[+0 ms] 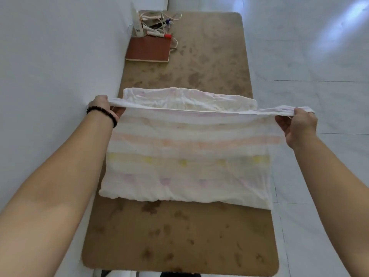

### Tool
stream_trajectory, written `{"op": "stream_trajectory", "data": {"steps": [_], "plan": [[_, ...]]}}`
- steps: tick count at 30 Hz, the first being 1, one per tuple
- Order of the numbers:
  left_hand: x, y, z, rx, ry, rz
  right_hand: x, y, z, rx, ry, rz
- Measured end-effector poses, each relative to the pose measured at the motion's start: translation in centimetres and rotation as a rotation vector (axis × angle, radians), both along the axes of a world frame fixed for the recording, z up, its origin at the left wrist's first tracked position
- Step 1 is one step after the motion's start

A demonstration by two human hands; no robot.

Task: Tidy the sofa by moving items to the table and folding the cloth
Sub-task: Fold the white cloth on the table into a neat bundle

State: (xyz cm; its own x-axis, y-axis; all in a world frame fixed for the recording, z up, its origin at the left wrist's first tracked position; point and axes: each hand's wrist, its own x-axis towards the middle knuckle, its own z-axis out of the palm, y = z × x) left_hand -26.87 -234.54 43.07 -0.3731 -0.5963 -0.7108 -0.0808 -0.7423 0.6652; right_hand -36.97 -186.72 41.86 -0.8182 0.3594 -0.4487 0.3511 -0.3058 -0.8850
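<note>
Head view. One cloth [185, 156] — thin, crinkled white cotton with faint pink, orange and yellow bands — is stretched over a brown, blotch-stained table [179, 236] with rounded corners. Its upper edge is lifted taut between two hands; the near hem rests on the tabletop, and a farther fold lies flat behind the raised edge.

The left hand [103, 106] is closed on the left corner of the cloth, a dark beaded bracelet [103, 113] on the wrist. The right hand [297, 124] is closed on the right corner, which reaches past the table's right edge.

At the far left corner of the table: one reddish-brown book [148, 48], rectangular and lying flat; one upright white bottle [136, 23]; one tangle of pale cords [159, 23] just beside them. Exact cord count cannot be told.

Bare tabletop lies open near the viewer and between cloth and book. A white wall [50, 56] runs along the table's left edge — pale tiled floor [309, 56] lies to the right.
</note>
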Motion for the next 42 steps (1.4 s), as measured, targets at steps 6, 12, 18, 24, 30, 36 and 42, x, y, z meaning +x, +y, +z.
{"op": "stream_trajectory", "data": {"steps": [6,12,18,24,30,36,42], "plan": [[-8.6,-2.1,-3.8,0.006,0.004,0.016,-9.2,-2.2,-4.4,0.010,-0.062,-0.071],[-13.2,-5.5,-8.3,0.028,0.030,0.084,-14.7,-4.5,-8.2,0.106,-0.103,-0.093],[-11.5,-4.6,-11.8,-0.204,-0.030,-0.275,-14.1,-8.1,-10.8,0.133,-0.234,0.137],[0.6,2.3,-14.9,-1.549,-0.387,-0.923,-2.2,-12.7,-12.4,1.244,0.198,0.692],[9.3,3.6,-17.8,-1.556,-0.846,-1.346,4.8,-12.6,-16.0,1.587,0.210,1.165],[9.3,3.2,-18.0,-1.574,-0.803,-1.374,4.4,-12.0,-16.0,1.587,0.116,1.243],[10.0,8.9,-14.8,-1.489,-0.920,-1.020,9.2,-9.8,-13.6,1.551,0.304,1.274]]}}
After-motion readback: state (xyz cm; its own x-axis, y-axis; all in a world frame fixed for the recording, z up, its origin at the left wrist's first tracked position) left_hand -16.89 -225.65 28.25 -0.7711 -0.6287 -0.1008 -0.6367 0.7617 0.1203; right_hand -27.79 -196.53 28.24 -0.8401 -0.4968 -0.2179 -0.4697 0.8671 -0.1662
